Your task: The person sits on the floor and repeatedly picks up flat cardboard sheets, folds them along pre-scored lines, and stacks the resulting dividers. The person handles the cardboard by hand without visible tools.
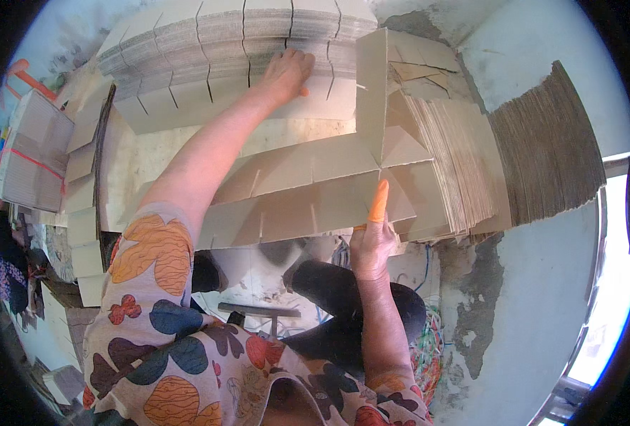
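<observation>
Two hands work the cardboard: the left hand lies flat, fingers spread, on the far stack of slotted sheets — the right hand pins the near slotted strip. Best lift one sheet cleanly.

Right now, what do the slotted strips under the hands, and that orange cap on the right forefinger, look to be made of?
Slotted strips: plain brown cardboard, matte; the stack at right shows thin layered edges, so probably corrugated or grey board. Orange cap on the right hand: smooth and snug, likely rubber. The left hand rests bare on the same board.
</observation>
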Motion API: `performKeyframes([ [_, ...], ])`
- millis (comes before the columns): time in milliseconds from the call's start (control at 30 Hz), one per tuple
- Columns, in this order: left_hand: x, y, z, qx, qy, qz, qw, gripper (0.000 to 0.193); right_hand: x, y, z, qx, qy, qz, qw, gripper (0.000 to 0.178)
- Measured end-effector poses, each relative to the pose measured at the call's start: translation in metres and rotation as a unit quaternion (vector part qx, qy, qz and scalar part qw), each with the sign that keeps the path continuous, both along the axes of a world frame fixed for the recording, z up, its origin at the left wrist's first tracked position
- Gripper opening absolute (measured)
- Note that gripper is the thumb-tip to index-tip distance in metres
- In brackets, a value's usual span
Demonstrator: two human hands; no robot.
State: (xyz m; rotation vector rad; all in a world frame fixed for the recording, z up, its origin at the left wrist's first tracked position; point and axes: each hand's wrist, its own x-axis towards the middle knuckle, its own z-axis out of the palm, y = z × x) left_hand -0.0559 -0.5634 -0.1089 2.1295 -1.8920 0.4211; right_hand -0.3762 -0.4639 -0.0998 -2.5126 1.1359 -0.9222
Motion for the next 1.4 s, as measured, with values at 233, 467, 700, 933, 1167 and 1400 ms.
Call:
performKeyframes([
  [233, -0.003, 0.002, 0.001, -0.016, 0.069, -0.043, 0.997, 0.013, 0.001, -0.001, -0.006, 0.054, 0.026, 0.004, 0.998, 0.078],
  [467, -0.013, 0.018, 0.011, -0.059, 0.088, -0.104, 0.989, 0.011, 0.004, 0.001, -0.001, 0.076, 0.034, 0.010, 0.996, 0.079],
  [700, -0.028, 0.027, 0.014, -0.110, 0.102, -0.131, 0.980, 0.012, 0.000, 0.004, 0.005, 0.056, 0.011, 0.018, 0.998, 0.080],
  [933, -0.036, 0.034, 0.018, -0.112, 0.123, -0.140, 0.976, 0.007, -0.001, 0.006, 0.013, 0.084, 0.042, 0.002, 0.996, 0.080],
  [1167, -0.048, 0.044, 0.031, -0.129, 0.144, -0.164, 0.967, 0.009, -0.002, 0.005, 0.015, 0.094, 0.048, 0.017, 0.994, 0.084],
  [1400, -0.060, 0.058, 0.037, -0.131, 0.188, -0.158, 0.961, 0.020, -0.009, 0.010, 0.027, 0.081, 0.081, 0.017, 0.993, 0.087],
])
